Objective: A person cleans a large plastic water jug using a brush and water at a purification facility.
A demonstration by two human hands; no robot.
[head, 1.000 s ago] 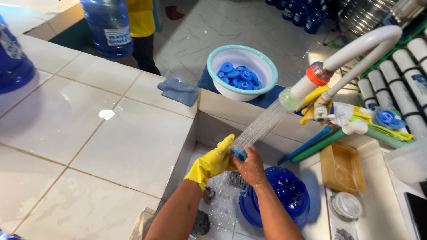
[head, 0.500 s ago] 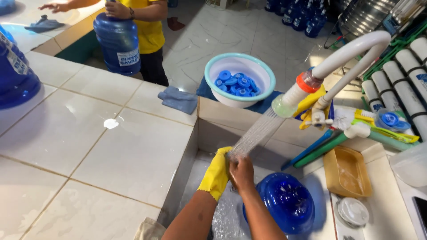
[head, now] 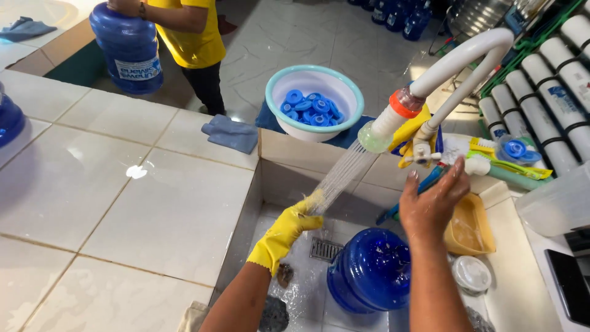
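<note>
My left hand [head: 286, 233], in a yellow rubber glove, reaches into the sink with its fingertips in the water spray. Spray blurs the fingers, so I cannot see whether they hold anything. The water comes from a spray head [head: 381, 129] with an orange collar on a white curved pipe [head: 467, 52]. My bare, wet right hand [head: 433, 200] is raised with fingers apart, holding nothing, just below the small white tap valve [head: 421, 150]. A big blue water bottle [head: 372, 270] lies in the sink under my right forearm, beside the drain grate [head: 324, 249].
A pale bowl [head: 276, 120] of several blue caps sits behind the sink, a blue cloth [head: 230, 133] to its left. A yellow tray [head: 470, 224] and clear lid [head: 471, 273] lie right. Another person [head: 190, 37] in yellow carries a blue bottle [head: 129, 49]. White tiled counter [head: 123, 203] spreads left.
My right hand has left my gloved hand under the spray and risen toward the tap valve. The small blue cap seen between my hands earlier no longer shows. The view tilted up.
</note>
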